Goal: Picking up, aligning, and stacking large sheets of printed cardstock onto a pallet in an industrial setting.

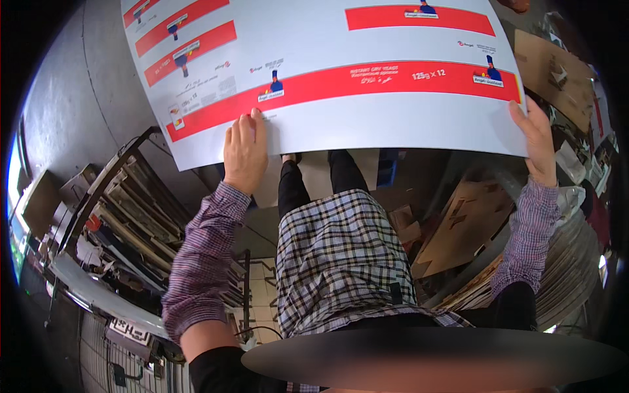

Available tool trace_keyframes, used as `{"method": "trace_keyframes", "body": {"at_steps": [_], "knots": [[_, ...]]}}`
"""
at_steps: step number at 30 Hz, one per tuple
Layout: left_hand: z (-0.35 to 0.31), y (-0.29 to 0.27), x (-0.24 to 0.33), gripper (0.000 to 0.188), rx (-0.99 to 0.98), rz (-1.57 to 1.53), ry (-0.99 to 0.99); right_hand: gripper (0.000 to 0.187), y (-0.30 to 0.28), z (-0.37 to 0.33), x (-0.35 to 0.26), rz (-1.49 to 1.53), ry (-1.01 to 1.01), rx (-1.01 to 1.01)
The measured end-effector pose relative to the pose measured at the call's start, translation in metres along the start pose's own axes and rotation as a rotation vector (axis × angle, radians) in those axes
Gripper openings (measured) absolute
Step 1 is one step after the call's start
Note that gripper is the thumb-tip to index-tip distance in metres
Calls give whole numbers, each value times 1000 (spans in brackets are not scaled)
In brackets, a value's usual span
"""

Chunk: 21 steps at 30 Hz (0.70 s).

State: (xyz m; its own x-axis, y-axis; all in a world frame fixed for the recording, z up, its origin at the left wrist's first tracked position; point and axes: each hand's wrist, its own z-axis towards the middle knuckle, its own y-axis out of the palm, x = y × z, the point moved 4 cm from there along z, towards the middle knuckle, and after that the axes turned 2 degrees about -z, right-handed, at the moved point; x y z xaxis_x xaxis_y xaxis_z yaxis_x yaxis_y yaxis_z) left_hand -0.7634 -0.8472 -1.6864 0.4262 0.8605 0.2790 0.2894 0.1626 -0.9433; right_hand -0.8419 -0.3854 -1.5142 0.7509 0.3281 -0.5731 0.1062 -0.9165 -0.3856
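A large white printed sheet (327, 124) with red bands and small blue figures spans the upper middle of the head view. Its near edge lies across in front of my legs. My left hand (246, 150) rests palm down over this edge at the left, fingers laid together on the printed face; no grip shows there. At the right corner my right hand (538, 141) grips the sheet, its thumb on top and the other fingers mostly hidden behind the edge. What supports the sheet from below is hidden.
On the left stands a metal-framed rack (137, 190) with flat boards. Brown cardboard (553, 78) lies at the upper right. Another cardboard piece (465, 226) leans at the right, beside a large stack of sheets (563, 262). A checked apron (344, 255) covers my lap.
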Motion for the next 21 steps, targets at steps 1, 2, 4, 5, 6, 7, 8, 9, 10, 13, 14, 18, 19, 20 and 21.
{"method": "trace_keyframes", "body": {"at_steps": [1, 2, 4, 5, 6, 7, 8, 9, 10, 13, 14, 18, 19, 20, 21], "knots": [[12, -5, 8, 58, -42, 77, 91, 42, -29, 15, 34, -270, 57, -42], [19, -11, 13, 54, -95, 166, 175, 44, -17, 19, 48, -731, -190, 113], [43, -29, 20, 45, -281, 226, 222, 51, 49, 20, 61, -1207, -456, 66], [50, -30, 27, 36, -460, 268, 276, 55, 93, 15, 64, -1233, -457, -138], [50, -35, 40, 27, -411, 607, 460, 56, 133, 12, 74, -1217, -648, -100], [54, -42, 47, 27, -407, 614, 456, 58, 158, 8, 87, -1201, -833, -56], [57, -48, 52, 27, -433, 611, 441, 58, 161, 15, 96, -1200, -829, -52], [59, -51, 57, 28, -457, 607, 428, 63, 161, 26, 100, -1215, -889, 48], [57, -59, 54, 30, -411, 577, 417, 68, 166, 29, 94, -1215, -951, 141], [48, -85, 49, 31, -416, 322, 415, 77, 145, 11, 77, -1144, -832, -9], [39, -95, 45, 31, -426, 328, 416, 77, 141, 0, 67, -1132, -831, -13], [16, -134, 24, 26, -454, -150, 455, 72, 137, -12, 19, -1087, -671, -618], [17, -139, 17, 19, -565, -312, 416, 70, 140, -8, 10, -1005, -527, -911], [25, -139, 11, 39, -755, -189, 291, 62, 142, 3, 0, -870, -489, -1027], [30, -138, 10, 39, -741, -192, 304, 61, 137, 23, 0, -804, -342, -1157]]}}
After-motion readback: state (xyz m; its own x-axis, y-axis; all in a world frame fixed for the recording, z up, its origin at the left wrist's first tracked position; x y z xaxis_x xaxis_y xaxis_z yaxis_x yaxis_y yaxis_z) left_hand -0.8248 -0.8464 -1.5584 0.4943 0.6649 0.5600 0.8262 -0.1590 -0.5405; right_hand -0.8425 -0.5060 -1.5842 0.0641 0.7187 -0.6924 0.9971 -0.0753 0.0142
